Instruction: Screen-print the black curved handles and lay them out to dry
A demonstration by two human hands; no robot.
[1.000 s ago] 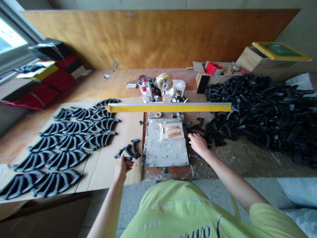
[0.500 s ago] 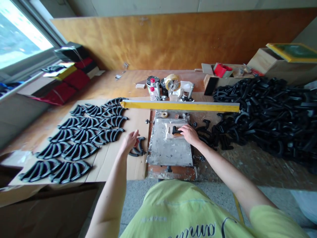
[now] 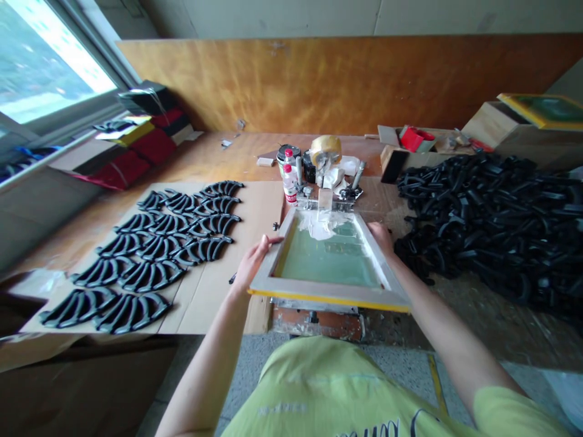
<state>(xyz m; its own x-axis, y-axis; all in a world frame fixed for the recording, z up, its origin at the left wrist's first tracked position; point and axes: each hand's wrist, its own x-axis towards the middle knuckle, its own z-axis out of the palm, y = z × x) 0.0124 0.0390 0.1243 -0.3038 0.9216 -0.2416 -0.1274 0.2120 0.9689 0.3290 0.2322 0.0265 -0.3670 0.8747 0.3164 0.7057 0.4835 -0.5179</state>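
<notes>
A screen-printing frame (image 3: 328,292) with green mesh and a yellow front edge lies low over the grey printing base (image 3: 314,305), hiding most of it. My left hand (image 3: 253,262) is closed on its left rim, fingertips partly hidden. On the opposite side, my right hand (image 3: 381,237) grips the right rim, with some fingers out of sight. White ink (image 3: 319,228) is smeared across the far part of the mesh, where a squeegee (image 3: 325,201) stands. The black handle last seen on the base is covered.
Rows of curved black handles (image 3: 150,267) lie on cardboard (image 3: 200,297) at left. A large heap of black handles (image 3: 483,218) fills the right side. Behind the frame stand bottles (image 3: 290,185), a can (image 3: 288,155) and a tape roll (image 3: 325,149). Boxes (image 3: 155,145) sit by the window.
The frame has swung down from its raised position over the base. My right hand has left the black handle for the right rim; my left hand has moved right to the left rim.
</notes>
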